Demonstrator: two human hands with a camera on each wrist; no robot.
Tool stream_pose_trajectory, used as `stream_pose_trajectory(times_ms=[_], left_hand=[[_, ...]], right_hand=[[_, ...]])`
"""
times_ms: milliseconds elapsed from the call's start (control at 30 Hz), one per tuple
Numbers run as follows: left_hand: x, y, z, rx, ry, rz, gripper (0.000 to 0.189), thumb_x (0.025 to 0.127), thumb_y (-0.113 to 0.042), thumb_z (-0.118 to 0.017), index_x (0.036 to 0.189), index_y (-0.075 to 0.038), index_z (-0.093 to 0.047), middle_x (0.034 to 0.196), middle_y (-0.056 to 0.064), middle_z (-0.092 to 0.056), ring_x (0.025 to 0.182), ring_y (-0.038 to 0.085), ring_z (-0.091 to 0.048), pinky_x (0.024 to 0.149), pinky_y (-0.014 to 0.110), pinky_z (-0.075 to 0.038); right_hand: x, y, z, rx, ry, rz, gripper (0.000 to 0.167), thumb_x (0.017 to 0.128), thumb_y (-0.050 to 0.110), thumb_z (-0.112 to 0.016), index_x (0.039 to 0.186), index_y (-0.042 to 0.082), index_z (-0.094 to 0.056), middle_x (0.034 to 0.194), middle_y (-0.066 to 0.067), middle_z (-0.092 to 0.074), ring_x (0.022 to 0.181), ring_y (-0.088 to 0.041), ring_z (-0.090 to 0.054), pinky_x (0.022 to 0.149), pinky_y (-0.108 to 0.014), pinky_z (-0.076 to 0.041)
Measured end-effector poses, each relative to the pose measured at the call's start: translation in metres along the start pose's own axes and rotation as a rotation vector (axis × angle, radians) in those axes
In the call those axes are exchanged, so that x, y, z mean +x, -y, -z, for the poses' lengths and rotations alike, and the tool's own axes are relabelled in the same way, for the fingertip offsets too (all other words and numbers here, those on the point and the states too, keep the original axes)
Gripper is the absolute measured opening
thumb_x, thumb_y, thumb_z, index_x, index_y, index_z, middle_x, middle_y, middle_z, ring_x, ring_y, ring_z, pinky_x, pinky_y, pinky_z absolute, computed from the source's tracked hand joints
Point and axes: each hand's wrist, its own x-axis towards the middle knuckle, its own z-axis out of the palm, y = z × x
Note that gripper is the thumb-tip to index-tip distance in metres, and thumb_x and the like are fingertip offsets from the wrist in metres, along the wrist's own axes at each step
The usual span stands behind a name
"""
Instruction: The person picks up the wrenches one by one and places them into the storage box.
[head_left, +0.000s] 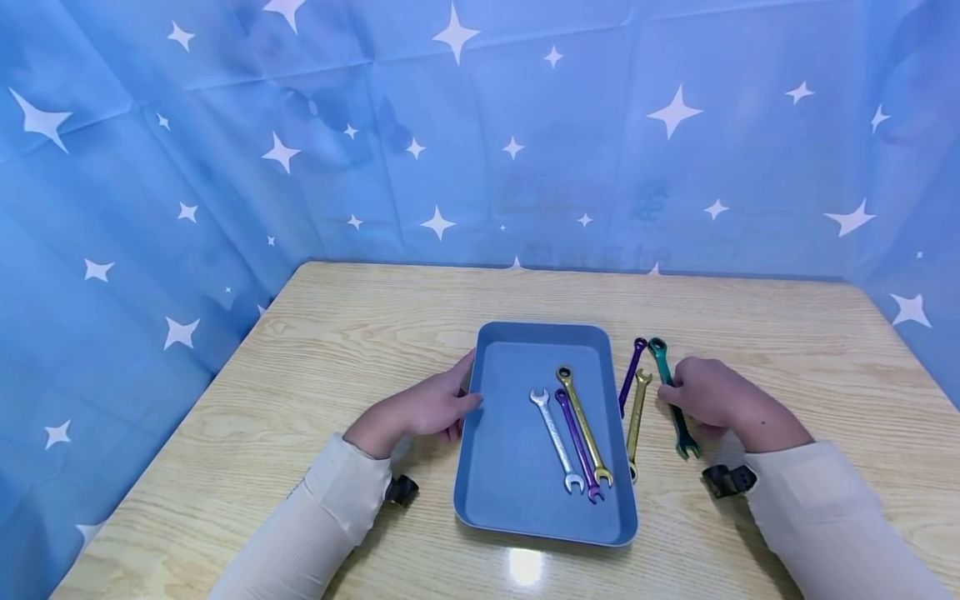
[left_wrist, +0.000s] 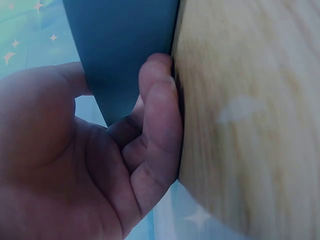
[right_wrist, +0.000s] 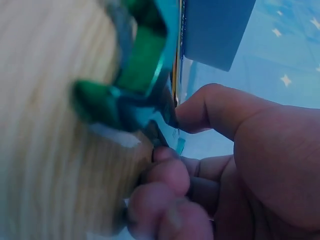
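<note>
A blue-grey tray [head_left: 498, 467] lies on the table, with a silver wrench [head_left: 556, 437], a purple wrench [head_left: 577, 442] and a gold wrench [head_left: 582, 421] inside. My left hand [head_left: 427, 406] holds the tray's left side, thumb on the rim; the left wrist view shows its fingers curled against the tray wall [left_wrist: 125, 45]. To the right of the tray, my right hand [head_left: 712, 393] pinches a green wrench [head_left: 682, 433] by its shaft. In the right wrist view its open-end jaw looms close, and my thumb [right_wrist: 200, 110] presses the shaft.
Between the tray and my right hand lie another purple wrench [head_left: 632, 375] and another gold wrench [head_left: 638, 417], partly hidden by the tray's rim. The wood-grain table [head_left: 360, 333] meets a blue star-patterned cloth [head_left: 480, 167] behind and at the sides.
</note>
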Motion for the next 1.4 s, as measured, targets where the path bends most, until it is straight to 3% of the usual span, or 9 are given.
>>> stream_pose_trajectory(times_ms=[233,467,600,1000,1400], left_hand=[[-0.001,-0.001,0.000,-0.007,0.003,0.002,0.077,0.107,-0.025,-0.045,0.161,-0.028,0.010,0.062,0.013,-0.063,0.054,0.026,-0.064,0.057,0.038,-0.057],[0.000,0.000,0.000,-0.007,0.002,-0.006,0.077,0.107,-0.025,-0.045,0.161,-0.030,0.010,0.062,0.013,-0.063,0.054,0.026,-0.064,0.056,0.039,-0.057],[0.000,0.000,0.000,-0.006,0.001,-0.009,0.077,0.107,-0.025,-0.045,0.161,-0.031,0.010,0.062,0.013,-0.063,0.053,0.026,-0.063,0.056,0.039,-0.057],[0.000,-0.001,-0.001,-0.002,0.001,-0.010,0.077,0.107,-0.024,-0.045,0.161,-0.030,0.010,0.062,0.013,-0.063,0.053,0.026,-0.063,0.056,0.039,-0.057],[0.000,-0.002,-0.001,0.006,0.002,-0.015,0.078,0.107,-0.024,-0.045,0.161,-0.030,0.010,0.061,0.013,-0.063,0.053,0.026,-0.064,0.056,0.039,-0.057]], right_hand=[[-0.004,0.000,0.003,0.027,0.064,-0.007,0.039,0.105,0.020,-0.044,0.067,0.013,-0.042,0.046,0.006,-0.034,0.039,-0.011,-0.041,0.043,-0.027,-0.042],[-0.006,0.000,0.007,-0.007,0.054,-0.007,0.033,0.103,0.020,-0.047,0.074,0.005,-0.052,0.052,-0.002,-0.053,0.044,-0.015,-0.059,0.046,-0.032,-0.054],[-0.006,-0.002,0.008,-0.008,0.050,-0.010,0.028,0.101,0.018,-0.050,0.077,0.004,-0.052,0.056,-0.006,-0.056,0.044,-0.016,-0.061,0.047,-0.034,-0.056],[-0.006,-0.003,0.008,-0.028,0.020,0.002,0.029,0.105,0.017,-0.048,0.080,0.004,-0.056,0.056,-0.006,-0.055,0.044,-0.015,-0.058,0.046,-0.033,-0.054],[-0.001,-0.002,0.013,0.073,-0.036,0.143,0.036,0.104,0.021,-0.052,0.070,0.012,-0.043,0.051,0.005,-0.033,0.043,-0.011,-0.034,0.050,-0.031,-0.039]])
